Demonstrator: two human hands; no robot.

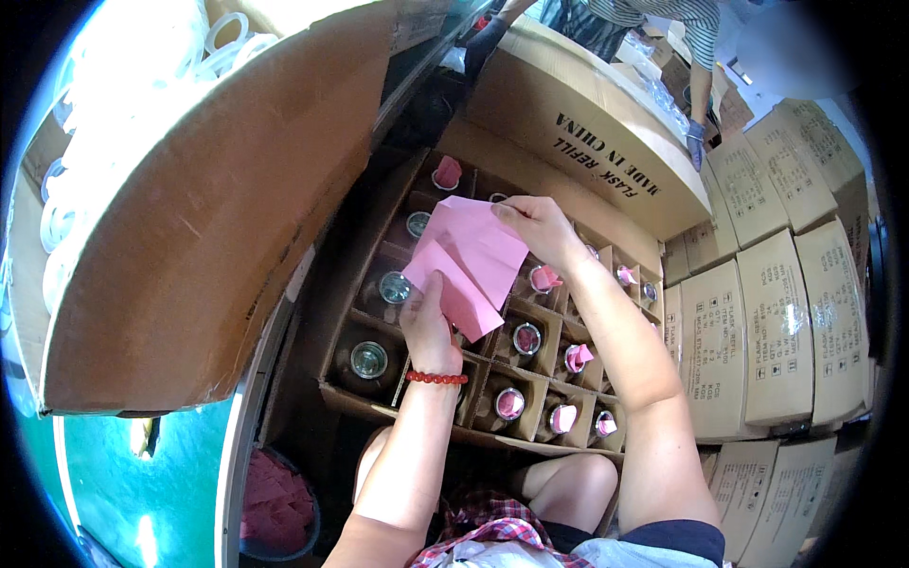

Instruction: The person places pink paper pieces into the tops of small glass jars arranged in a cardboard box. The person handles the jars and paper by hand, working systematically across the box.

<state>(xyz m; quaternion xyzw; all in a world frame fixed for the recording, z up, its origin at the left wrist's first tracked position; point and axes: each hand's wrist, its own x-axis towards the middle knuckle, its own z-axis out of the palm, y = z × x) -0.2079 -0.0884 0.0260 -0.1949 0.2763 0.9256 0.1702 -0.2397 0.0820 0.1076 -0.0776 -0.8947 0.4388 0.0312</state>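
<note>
A sheet of pink paper (471,257) is held above an open cardboard box (398,409) with cardboard dividers. My left hand (429,327) grips the sheet's lower edge; a red bead bracelet is on that wrist. My right hand (537,227) pinches its upper right corner. In the cells below stand glass flasks with round mouths (368,360). Several flasks have pink paper stuffed in their mouths (578,357); those on the left (395,287) show bare glass.
A large box flap (218,218) rises at the left. Stacked shut cartons (772,331) fill the right. A round tub of pink paper (275,506) sits at the lower left. Another person (682,38) stands at the top behind a carton (587,123).
</note>
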